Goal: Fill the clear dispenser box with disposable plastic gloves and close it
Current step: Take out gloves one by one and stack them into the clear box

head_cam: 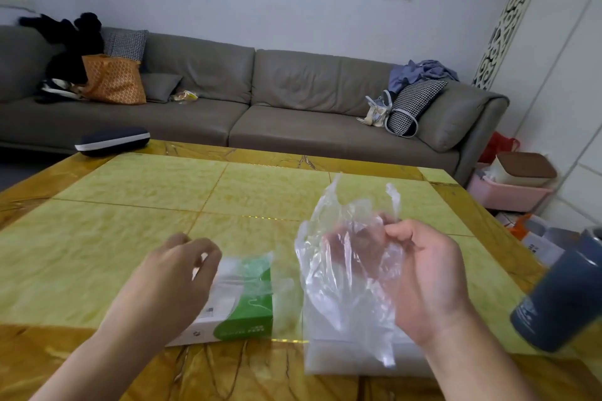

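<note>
Item: green-and-white cardboard glove carton (242, 303), lying flat on the yellow marble-patterned desk (130, 205), near its front edge; taken as landmark.

Left hand (182, 273): over the carton's left end, fingers loosely curled; blurred, so whether it grips anything cannot be told. A wisp of clear film lies across the carton's top.

Right hand (423, 273): right of the carton and raised above the desk, fingers curled round a crumpled bunch of thin clear disposable plastic gloves (345, 257), which hang down from the grip.

Clear plastic dispenser box (345, 358): flat on the desk just right of the carton, directly under the hanging gloves; its outline is faint, and whether it stands open is unclear.

Dark grey-blue tumbler (563, 293): far right of the carton, at the desk's right edge.

Dark oblong zipped case (112, 141): well beyond the carton, at the desk's far left corner.

Grey-brown leather sofa (293, 101): behind the desk, carrying cushions, bags and clothing.
</note>
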`<state>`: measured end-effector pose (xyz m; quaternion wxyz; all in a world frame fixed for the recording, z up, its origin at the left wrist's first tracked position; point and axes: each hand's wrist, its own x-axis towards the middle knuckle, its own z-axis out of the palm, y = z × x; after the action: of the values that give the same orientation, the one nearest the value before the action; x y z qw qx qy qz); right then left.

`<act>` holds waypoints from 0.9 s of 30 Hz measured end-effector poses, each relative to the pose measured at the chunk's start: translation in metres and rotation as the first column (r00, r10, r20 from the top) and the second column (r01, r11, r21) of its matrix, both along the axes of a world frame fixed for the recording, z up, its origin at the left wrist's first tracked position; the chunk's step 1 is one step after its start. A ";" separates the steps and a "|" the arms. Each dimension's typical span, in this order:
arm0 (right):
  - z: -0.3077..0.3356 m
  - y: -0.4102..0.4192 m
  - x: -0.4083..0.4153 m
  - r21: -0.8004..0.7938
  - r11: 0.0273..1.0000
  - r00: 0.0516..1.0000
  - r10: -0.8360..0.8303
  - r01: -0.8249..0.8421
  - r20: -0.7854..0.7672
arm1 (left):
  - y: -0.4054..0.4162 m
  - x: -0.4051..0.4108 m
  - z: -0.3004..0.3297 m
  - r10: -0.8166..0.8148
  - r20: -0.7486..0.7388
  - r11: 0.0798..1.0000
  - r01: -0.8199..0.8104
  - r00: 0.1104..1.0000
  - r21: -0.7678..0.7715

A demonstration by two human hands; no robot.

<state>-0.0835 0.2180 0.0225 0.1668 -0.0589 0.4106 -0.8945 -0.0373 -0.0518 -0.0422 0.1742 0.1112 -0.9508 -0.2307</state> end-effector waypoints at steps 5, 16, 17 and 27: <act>-0.007 0.001 -0.001 0.152 0.971 0.979 0.194 -0.183 -0.065 | 0.053 0.012 0.026 -0.542 -0.073 0.303 0.276 0.837 0.912; -0.012 -0.005 -0.001 0.284 0.949 0.990 0.129 -0.139 0.055 | 0.083 0.017 0.018 -0.080 -0.304 0.280 0.314 0.949 0.907; -0.012 -0.005 0.002 0.361 0.907 0.976 0.205 -0.218 0.072 | 0.084 0.016 0.018 -0.033 -0.323 0.299 0.318 0.946 0.900; -0.021 0.011 -0.007 0.560 0.826 0.989 0.028 0.059 -0.146 | 0.063 0.016 0.026 0.066 -0.242 0.214 0.223 0.968 0.951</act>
<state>-0.0910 0.2293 0.0012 0.1388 -0.0699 0.6674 -0.7283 -0.0217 0.0113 -0.0166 0.1629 0.1193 -0.5742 -0.7935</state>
